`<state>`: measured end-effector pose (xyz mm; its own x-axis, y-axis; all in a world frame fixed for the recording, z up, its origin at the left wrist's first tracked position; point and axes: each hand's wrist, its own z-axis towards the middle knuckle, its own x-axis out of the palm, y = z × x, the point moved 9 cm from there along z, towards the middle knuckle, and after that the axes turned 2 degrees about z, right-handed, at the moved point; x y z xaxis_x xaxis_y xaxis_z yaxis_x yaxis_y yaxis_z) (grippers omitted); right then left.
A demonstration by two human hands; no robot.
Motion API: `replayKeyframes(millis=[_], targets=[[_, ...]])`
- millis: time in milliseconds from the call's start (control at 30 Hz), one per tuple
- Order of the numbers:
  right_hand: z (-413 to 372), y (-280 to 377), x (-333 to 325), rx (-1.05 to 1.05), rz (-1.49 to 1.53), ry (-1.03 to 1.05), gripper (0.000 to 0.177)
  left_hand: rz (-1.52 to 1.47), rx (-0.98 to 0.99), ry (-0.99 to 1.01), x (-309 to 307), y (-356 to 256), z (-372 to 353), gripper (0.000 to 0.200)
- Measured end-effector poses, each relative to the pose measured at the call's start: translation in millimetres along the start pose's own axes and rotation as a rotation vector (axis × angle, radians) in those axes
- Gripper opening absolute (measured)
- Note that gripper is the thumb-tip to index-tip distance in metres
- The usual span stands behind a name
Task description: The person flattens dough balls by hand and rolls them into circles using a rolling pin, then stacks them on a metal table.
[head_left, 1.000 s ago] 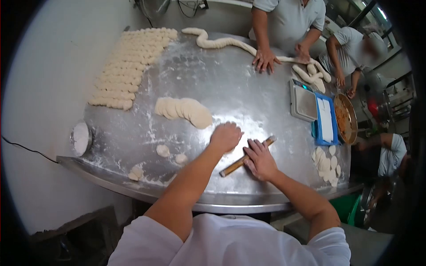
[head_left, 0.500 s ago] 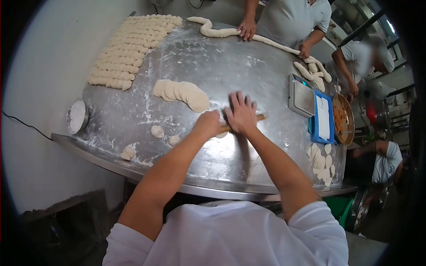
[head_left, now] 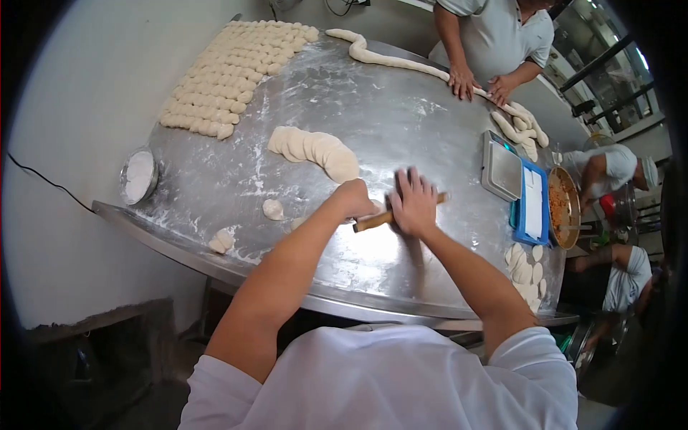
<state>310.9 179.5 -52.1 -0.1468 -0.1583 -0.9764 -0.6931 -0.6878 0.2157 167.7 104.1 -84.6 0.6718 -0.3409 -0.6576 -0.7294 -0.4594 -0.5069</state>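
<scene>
My left hand (head_left: 353, 199) is closed, its fingers pinching the edge of a small dough round (head_left: 375, 207). Most of that round is hidden by my hand and the pin. A short wooden rolling pin (head_left: 374, 221) lies aslant on the metal table just on my side of the dough. My right hand (head_left: 416, 208) rests palm down across the pin, fingers stretched out and apart. Beyond my left hand, a row of overlapping flat dough wrappers (head_left: 315, 152) lies on the table. Small dough lumps (head_left: 273, 209) sit to the left, one partly covered by my left forearm.
Many dough pieces (head_left: 222, 79) stand in rows at the far left. A flour bowl (head_left: 138, 176) is at the left edge. Rightward are a scale (head_left: 502, 168), a blue tray (head_left: 522, 228), a filling pan (head_left: 572, 215) and dough ovals (head_left: 524, 271). Across, a co-worker's hands handle a dough rope (head_left: 401, 63).
The rolling pin has come toward me under my right hand, and the dough round shows more beyond it. The co-worker's hands are closer together on the rope. My view has shifted slightly.
</scene>
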Motion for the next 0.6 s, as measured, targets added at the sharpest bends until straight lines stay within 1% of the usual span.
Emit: replayKeyframes(millis=[67,100,133,200,233,267,300,333,367,400,467,500,533,567,600], targets=[[53.7,9.4,-0.2,0.069,0.065,-0.082,0.072,0.019,-0.028,-0.226,-18.1,-7.1,-13.2,0.043],[68.7,10.8,3.1,0.108,0.068,-0.106,0.075,0.011,-0.011,-0.264,-17.2,-3.8,-8.3,0.043],[68.1,13.2,3.6,0.077,0.128,-0.101,0.075,0.022,0.001,-0.266,-14.0,2.0,0.0,0.044],[40.6,9.3,2.5,0.011,0.237,-0.091,0.074,0.036,0.034,-0.272,-4.3,11.2,16.2,0.047],[13.4,1.6,6.2,-0.018,0.15,-0.078,0.07,-0.046,0.046,-0.291,-2.5,13.9,24.8,0.04],[-20.1,-9.1,14.1,-0.08,0.084,-0.059,0.063,-0.135,0.044,-0.246,-0.8,15.3,24.6,0.037],[-52.5,-13.5,9.0,-0.109,0.092,0.034,0.057,-0.225,0.042,-0.204,-2.4,15.5,22.2,0.034],[-78.3,-22.0,6.2,-0.169,0.086,0.023,0.053,-0.316,0.037,-0.159,-0.2,16.7,20.1,0.031],[-91.0,-27.8,4.7,-0.162,0.058,0.034,0.054,-0.304,0.027,-0.03,11.7,19.7,26.3,0.025],[-94.5,-29.6,4.7,-0.155,0.033,0.04,0.056,-0.271,0.023,0.009,12.1,19.2,20.2,0.024],[-53.2,-21.0,10.3,-0.105,0.032,-0.003,0.061,-0.192,0.018,0.093,4.5,7.2,-3.5,0.024],[-24.9,-12.9,11.8,-0.074,0.032,-0.024,0.064,-0.105,0.0,0.123,-0.3,-0.7,-13.0,0.03],[5.2,-2.1,11.4,0.017,-0.021,-0.006,0.075,0.004,0.039,0.052,-5.5,-4.8,-11.8,0.028],[34.6,4.6,10.0,0.054,0.019,-0.054,0.079,0.111,0.079,-0.017,-9.1,-9.0,-11.0,0.026],[56.7,8.4,9.3,0.109,0.021,-0.11,0.08,0.215,0.119,-0.085,-11.0,-13.4,-11.5,0.024]])
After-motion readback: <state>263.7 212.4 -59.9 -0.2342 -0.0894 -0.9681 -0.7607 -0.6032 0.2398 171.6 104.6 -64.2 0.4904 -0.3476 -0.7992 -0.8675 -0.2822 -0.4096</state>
